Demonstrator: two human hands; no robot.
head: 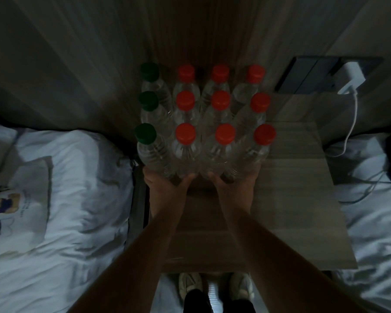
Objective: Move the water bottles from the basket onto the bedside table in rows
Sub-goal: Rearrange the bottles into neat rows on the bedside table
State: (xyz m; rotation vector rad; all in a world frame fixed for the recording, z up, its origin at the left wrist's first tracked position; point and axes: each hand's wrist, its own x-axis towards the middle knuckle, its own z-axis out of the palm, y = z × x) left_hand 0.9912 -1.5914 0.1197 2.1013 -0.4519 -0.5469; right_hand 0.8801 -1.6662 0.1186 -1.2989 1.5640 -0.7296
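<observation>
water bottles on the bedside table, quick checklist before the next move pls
1. Water bottles in rows: three rows of four, ok.
2. All upright and capped: ok.
3. Left hand and right hand at the front row's bases; grip: fingers hidden, cannot tell.
4. Bare bedside table right of the bottles: ok.
5. Charger cable apart from the bottles: ok.
6. Basket emptied: not in view, cannot tell.
</observation>
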